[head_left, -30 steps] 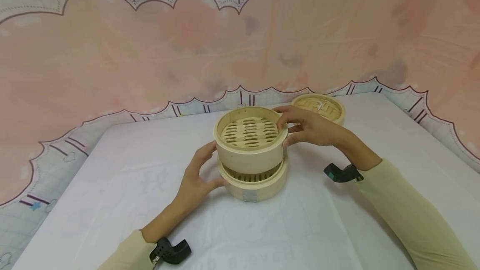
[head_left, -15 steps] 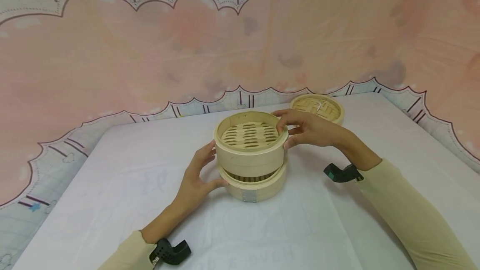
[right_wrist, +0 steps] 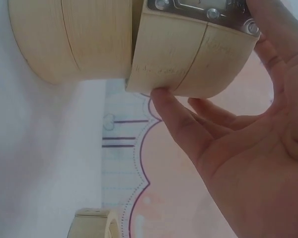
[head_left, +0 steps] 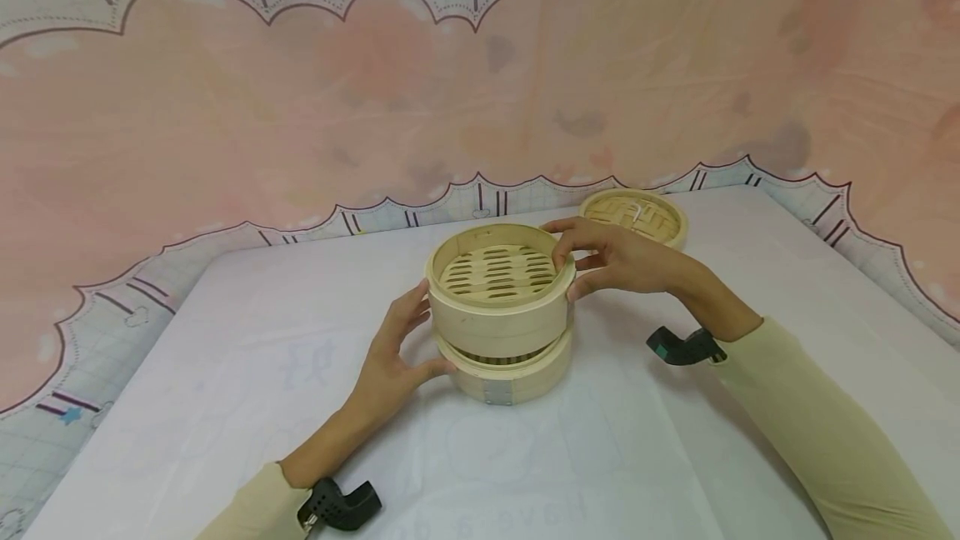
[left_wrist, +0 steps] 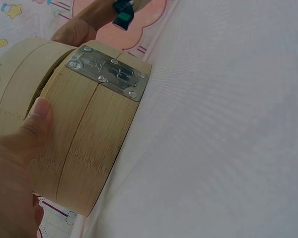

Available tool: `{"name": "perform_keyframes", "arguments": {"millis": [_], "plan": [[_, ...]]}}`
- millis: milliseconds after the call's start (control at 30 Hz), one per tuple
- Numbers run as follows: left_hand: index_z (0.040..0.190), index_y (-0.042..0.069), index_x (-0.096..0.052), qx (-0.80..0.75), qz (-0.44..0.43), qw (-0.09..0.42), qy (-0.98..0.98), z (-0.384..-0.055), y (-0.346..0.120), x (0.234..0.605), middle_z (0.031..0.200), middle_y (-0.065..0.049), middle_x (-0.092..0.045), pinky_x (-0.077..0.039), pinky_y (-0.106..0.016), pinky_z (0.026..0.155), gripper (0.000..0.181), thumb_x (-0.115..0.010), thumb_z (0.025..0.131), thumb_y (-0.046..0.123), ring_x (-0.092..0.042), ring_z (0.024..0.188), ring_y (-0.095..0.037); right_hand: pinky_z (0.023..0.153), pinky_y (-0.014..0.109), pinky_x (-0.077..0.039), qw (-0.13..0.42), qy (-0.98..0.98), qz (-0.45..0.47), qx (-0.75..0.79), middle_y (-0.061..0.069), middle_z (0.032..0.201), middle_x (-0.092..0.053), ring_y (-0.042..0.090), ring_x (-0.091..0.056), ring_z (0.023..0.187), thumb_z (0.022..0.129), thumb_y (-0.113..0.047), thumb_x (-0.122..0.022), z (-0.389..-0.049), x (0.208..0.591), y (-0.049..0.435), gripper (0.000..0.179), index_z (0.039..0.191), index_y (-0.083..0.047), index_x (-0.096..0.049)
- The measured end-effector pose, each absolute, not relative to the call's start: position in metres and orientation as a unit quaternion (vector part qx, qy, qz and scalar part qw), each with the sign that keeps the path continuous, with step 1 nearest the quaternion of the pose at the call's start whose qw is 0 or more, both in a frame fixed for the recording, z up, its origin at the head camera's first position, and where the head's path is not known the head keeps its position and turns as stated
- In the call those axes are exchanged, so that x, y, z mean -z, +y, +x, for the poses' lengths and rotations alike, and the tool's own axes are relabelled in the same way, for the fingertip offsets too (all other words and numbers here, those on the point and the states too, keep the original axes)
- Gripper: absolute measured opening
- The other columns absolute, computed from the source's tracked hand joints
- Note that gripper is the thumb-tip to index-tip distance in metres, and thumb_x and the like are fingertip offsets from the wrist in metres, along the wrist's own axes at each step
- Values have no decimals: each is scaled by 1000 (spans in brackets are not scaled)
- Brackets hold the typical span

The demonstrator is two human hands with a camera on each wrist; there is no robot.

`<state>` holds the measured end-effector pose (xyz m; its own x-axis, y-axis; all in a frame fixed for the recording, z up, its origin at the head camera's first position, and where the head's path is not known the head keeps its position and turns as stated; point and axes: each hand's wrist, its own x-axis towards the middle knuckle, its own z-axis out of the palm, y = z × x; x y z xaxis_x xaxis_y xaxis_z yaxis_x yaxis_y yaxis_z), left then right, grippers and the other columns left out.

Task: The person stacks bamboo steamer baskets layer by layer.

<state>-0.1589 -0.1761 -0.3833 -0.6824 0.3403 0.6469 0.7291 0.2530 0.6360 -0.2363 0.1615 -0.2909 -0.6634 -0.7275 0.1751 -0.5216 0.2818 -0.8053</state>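
Two round bamboo steamer baskets stand one over the other mid-table in the head view. The lower basket (head_left: pixel 536 377) sits on the table with a riveted metal plate (left_wrist: pixel 109 72) on its side. Over it is the upper basket (head_left: pixel 498 332), slatted inside, slightly tilted, with a gap at the front between the two. My right hand (head_left: pixel 618 257) grips the upper basket's right rim, one finger inside and the thumb outside. My left hand (head_left: pixel 397 348) holds the left side, thumb pressing the lower basket near its top edge; its other fingers are partly hidden behind.
A woven bamboo lid (head_left: pixel 632 213) with a small white loop lies behind my right hand, toward the table's back edge. White cloth (head_left: pixel 247 373) covers the table. A patterned pink backdrop (head_left: pixel 337 107) rises behind it.
The upper basket has come down slightly at the front, so the gap above the lower basket is narrower. Both hands have kept nearly the same places.
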Motion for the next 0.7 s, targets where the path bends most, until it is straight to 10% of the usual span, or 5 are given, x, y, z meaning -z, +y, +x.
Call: {"name": "perform_keyframes", "arguments": {"millis": [700], "plan": [[143,1,-35,512,-362,198,-753,-160,-177,381,142,-14,-37,-35,-41,108,90,-82,68,19,-37,132,-26,104,46,-39,163,735,-407,517,3,151,-34,29,-38,134,85,-7,-72,-254,301,170,36,115,-10,-54]]}}
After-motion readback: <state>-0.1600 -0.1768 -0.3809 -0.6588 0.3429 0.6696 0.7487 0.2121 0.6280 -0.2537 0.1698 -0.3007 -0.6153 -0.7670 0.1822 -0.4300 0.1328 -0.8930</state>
